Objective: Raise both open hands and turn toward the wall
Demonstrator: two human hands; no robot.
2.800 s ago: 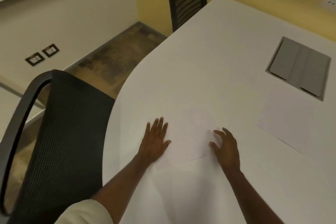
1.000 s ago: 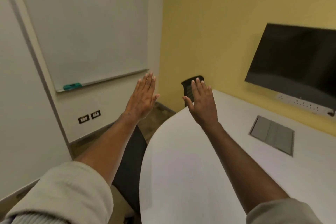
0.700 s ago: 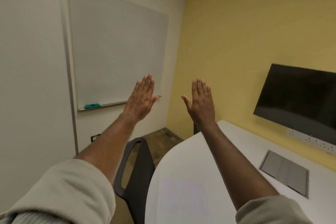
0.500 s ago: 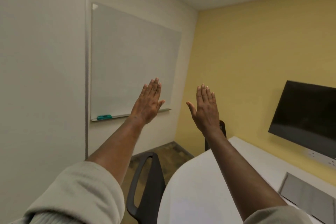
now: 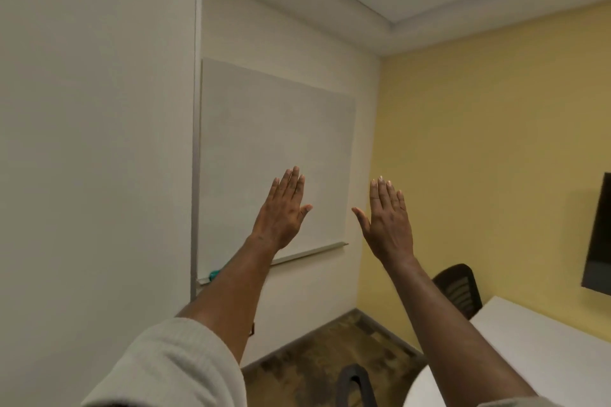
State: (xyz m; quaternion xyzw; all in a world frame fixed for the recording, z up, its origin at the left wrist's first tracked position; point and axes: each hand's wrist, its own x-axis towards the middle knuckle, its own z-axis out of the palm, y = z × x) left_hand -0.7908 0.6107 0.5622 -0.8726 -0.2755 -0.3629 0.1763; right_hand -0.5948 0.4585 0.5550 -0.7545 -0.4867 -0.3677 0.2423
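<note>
Both arms are raised in front of the person, backs of the hands toward the camera. The left hand (image 5: 282, 211) is flat, fingers straight and together, thumb out to the side, and it holds nothing; it shows against the whiteboard (image 5: 264, 142) on the wall without visibly touching it. The right hand (image 5: 386, 225) is likewise flat and empty, fingers straight up, seen against the yellow wall (image 5: 479, 158) near the room corner. A teal eraser (image 5: 214, 273) lies on the whiteboard's tray, beside the left forearm. Lower right stand the white bench (image 5: 529, 334), a black chair (image 5: 459, 287) and a dark screen (image 5: 600, 235).
</note>
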